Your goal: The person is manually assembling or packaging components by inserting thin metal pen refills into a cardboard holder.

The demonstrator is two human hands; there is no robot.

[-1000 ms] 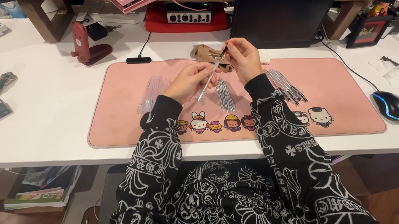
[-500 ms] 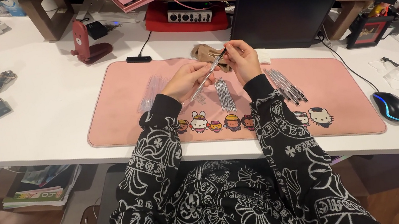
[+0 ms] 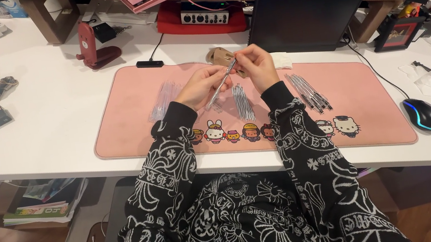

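Pen: a slim silver-grey pen (image 3: 220,84) is held up above the pink desk mat, tilted, its upper end toward the right hand and its lower end toward the left.
Left hand: the left hand (image 3: 200,86) has its grip closed round the lower part of the pen, fingers curled over it.
Right hand: the right hand (image 3: 257,64) pinches the upper end of the same pen, fingertips closed on the tip.
Sleeves: both arms wear black sleeves with a white cross-and-scroll pattern (image 3: 308,141), coming in from the bottom edge.
Mat: a wide pink desk mat with small cartoon figures along its front edge (image 3: 127,133) lies on the white table (image 3: 56,109), right under the hands.
On the mat: a bunch of thin dark refills (image 3: 242,102) lies between the wrists; a second spread of slim dark pens (image 3: 308,91) lies just to the right; a pile of clear plastic sleeves (image 3: 164,97) lies to the left.
Further out: a black mouse with a lit edge (image 3: 422,114) sits off the mat's right end; a dark screen (image 3: 304,16) stands behind the hands.
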